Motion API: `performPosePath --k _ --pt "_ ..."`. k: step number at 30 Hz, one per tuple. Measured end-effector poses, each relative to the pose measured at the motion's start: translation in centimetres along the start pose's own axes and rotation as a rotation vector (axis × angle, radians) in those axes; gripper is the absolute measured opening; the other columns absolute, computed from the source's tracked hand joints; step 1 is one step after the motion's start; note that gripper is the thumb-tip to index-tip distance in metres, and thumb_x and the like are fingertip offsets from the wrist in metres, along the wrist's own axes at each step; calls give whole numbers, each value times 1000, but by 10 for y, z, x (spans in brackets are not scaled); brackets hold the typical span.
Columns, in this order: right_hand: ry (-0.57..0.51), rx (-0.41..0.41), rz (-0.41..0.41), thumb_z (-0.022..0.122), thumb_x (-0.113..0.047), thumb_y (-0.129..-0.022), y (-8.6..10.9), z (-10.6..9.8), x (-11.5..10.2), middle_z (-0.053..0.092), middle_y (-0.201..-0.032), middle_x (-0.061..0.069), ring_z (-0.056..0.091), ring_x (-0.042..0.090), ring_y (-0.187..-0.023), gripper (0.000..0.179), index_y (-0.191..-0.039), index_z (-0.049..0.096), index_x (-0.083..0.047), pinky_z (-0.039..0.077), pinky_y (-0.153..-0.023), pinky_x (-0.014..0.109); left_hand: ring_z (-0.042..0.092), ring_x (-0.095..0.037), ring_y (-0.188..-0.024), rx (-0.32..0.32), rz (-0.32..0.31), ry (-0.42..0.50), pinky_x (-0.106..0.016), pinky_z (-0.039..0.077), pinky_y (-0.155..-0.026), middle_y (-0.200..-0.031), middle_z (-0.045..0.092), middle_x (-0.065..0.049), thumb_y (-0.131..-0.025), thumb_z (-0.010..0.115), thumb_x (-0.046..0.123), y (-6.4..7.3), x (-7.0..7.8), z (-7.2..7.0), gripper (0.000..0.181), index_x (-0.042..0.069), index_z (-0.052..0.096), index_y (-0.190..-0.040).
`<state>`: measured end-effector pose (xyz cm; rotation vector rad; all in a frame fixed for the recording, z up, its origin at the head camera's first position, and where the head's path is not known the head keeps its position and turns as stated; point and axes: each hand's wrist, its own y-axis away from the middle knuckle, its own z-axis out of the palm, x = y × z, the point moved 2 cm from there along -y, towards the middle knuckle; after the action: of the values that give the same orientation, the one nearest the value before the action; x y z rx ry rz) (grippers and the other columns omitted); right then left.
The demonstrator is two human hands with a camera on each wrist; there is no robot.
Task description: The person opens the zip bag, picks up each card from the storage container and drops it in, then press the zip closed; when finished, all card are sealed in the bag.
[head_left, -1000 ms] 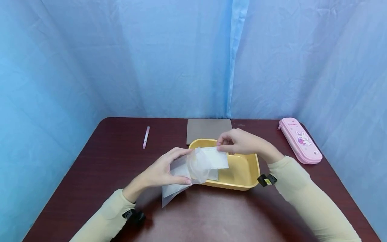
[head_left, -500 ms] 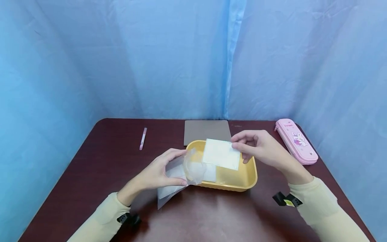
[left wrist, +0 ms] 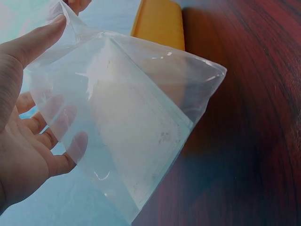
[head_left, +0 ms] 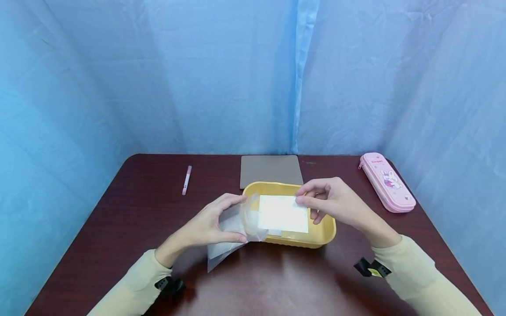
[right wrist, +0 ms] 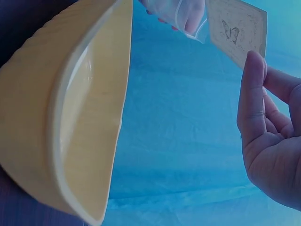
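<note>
My left hand (head_left: 205, 224) holds a clear plastic bag (left wrist: 202, 84) near its mouth, at the left end of the yellow basket (head_left: 312, 243). Inside the bag stand white square cards (left wrist: 141, 127), seen through the film. Between thumb and index finger my right hand (head_left: 341, 206) pinches a white square card (head_left: 282, 213) by its edge, above the basket. A butterfly print shows on this card's face in the right wrist view. Another white piece (head_left: 275, 232) shows just under the card, mostly hidden; its exact place is hard to tell.
Behind the basket lies a flat grey rectangular object (head_left: 270, 169). A pink and white pen (head_left: 187, 180) lies to the left on the dark wooden table (head_left: 138, 210). A pink pencil case (head_left: 387, 182) rests at the right edge. Blue curtains (head_left: 221, 79) enclose the table.
My right hand has drawn the card rightward out of the bag's mouth, then lowered it slightly over the basket. The left hand keeps holding the bag in nearly the same place.
</note>
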<state>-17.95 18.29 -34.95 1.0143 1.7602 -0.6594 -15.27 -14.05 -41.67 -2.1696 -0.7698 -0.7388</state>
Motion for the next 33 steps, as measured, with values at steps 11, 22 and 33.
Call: performPosePath --k 11,22,33 --pt "7 -23 30 80 -25 -90 -8 6 -3 69 -77 15 65 28 -56 22 -99 74 -7 60 -57 45 56 -23 -125 3 -1 -21 -37 43 -108 -136 58 -6 -73 95 26 -3 2 3 84 4 53 -143" --pt "16 -69 23 80 -25 -90 -14 10 -1 70 -80 13 65 28 -59 22 -101 75 -7 60 -60 46 56 -21 -125 -7 3 3 -38 44 -108 -136 58 -6 -72 95 25 -7 3 4 83 4 54 -142" --pt "-98 -175 27 76 -11 -93 -22 24 3 71 -92 19 71 30 -71 29 -116 67 4 61 -69 46 54 -17 -125 -29 -27 8 -36 44 -106 -137 56 -1 -73 94 29 -5 3 5 84 9 53 -144"
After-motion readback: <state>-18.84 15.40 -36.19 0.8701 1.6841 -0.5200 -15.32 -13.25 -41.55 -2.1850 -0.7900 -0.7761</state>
